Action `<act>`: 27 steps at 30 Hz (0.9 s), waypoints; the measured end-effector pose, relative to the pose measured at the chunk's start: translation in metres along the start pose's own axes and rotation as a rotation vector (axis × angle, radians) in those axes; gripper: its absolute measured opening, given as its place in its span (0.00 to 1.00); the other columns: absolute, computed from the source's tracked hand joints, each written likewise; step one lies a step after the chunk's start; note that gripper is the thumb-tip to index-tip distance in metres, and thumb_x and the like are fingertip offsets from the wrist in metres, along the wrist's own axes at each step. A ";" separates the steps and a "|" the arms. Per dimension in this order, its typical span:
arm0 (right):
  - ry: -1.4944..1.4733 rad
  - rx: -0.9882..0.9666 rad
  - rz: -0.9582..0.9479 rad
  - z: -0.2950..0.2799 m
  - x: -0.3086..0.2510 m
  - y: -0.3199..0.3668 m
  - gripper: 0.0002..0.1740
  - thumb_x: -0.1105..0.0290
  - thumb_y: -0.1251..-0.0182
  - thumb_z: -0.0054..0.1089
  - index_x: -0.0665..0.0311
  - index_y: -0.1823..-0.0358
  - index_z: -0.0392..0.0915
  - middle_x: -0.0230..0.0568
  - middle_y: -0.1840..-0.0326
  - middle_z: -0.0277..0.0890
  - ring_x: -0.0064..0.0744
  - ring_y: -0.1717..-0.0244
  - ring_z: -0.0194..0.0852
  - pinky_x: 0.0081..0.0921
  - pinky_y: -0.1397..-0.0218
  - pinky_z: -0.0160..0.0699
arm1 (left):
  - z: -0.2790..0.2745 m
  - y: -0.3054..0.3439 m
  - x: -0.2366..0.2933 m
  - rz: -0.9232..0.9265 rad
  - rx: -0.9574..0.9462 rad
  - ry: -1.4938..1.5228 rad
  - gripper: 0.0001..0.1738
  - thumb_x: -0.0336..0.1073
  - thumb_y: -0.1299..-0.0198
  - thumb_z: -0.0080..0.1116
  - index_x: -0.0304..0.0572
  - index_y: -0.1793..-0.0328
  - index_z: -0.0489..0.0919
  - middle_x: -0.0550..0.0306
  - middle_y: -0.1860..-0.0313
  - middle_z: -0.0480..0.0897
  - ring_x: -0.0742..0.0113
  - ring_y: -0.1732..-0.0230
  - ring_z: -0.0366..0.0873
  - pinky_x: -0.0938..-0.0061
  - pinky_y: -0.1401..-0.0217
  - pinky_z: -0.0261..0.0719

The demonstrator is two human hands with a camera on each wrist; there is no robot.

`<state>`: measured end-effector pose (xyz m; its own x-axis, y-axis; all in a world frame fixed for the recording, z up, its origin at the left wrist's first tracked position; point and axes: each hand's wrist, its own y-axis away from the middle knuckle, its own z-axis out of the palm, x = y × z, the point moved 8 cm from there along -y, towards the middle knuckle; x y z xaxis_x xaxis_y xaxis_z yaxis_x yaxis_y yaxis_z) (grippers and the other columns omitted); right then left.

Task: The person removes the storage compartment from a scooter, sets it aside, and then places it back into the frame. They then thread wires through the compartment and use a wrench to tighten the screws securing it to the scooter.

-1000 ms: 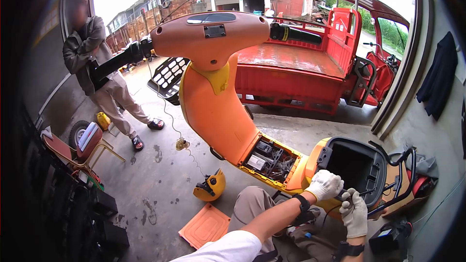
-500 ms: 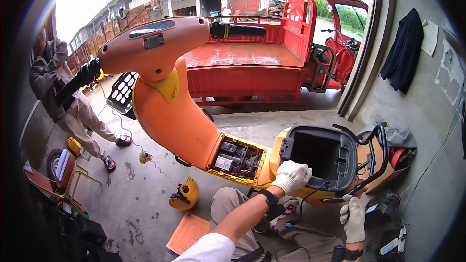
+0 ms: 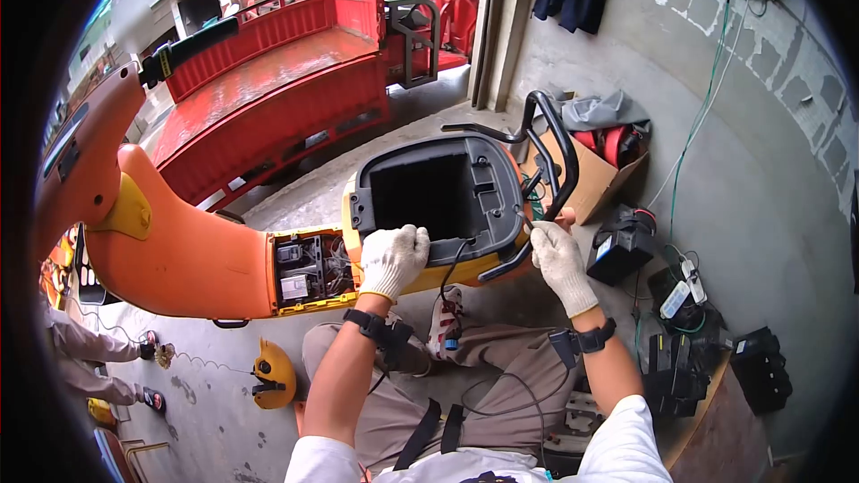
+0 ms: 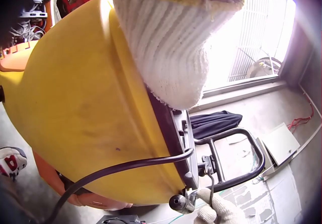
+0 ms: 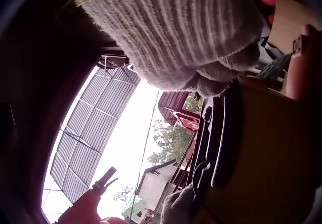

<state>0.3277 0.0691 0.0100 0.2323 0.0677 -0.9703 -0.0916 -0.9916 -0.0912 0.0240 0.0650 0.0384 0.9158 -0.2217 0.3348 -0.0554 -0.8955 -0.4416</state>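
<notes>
A scooter's black storage bucket [image 3: 501,237] stands uncovered in its orange and yellow body [image 4: 85,93]. My gloved left hand [image 3: 394,261] has its fingers curled over the bucket's near rim, fingertips hidden in the left wrist view. A black cable [image 3: 454,268] hangs over that rim beside it, ending low in a blue-tipped plug [image 3: 452,340]. Behind the bucket, my gloved right hand [image 3: 559,259] is at the black rear rack [image 3: 565,156]. Its fingers [image 4: 221,206] pinch a thin black wire [image 4: 213,186], close to a bar end [image 4: 178,203].
The floorboard compartment [image 3: 309,268] lies open, with wiring inside. A yellow helmet [image 3: 275,376] sits on the floor. Black batteries [image 3: 622,246] and a cardboard box [image 3: 591,179] stand at the right. A red cargo tricycle [image 3: 277,98] is parked beyond; another person's legs [image 3: 98,353] show at left.
The head view has swung right and down. My left hand has shifted forward along the rim, away from the cable. My right hand has left the rim, dropped behind, then risen to the rack.
</notes>
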 end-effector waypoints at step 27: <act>0.487 -0.203 0.272 0.005 -0.031 -0.025 0.31 0.42 0.25 0.63 0.66 0.69 0.88 0.34 0.81 0.77 0.27 0.78 0.76 0.27 0.69 0.74 | -0.003 0.001 -0.004 -0.011 0.062 0.036 0.21 0.49 0.30 0.58 0.46 0.74 0.84 0.44 0.80 0.84 0.42 0.77 0.85 0.50 0.66 0.84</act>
<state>0.3184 0.0925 0.0413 0.6481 -0.2028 -0.7341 -0.0343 -0.9707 0.2379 0.0193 0.0636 0.0397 0.9013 -0.2269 0.3692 -0.0196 -0.8725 -0.4883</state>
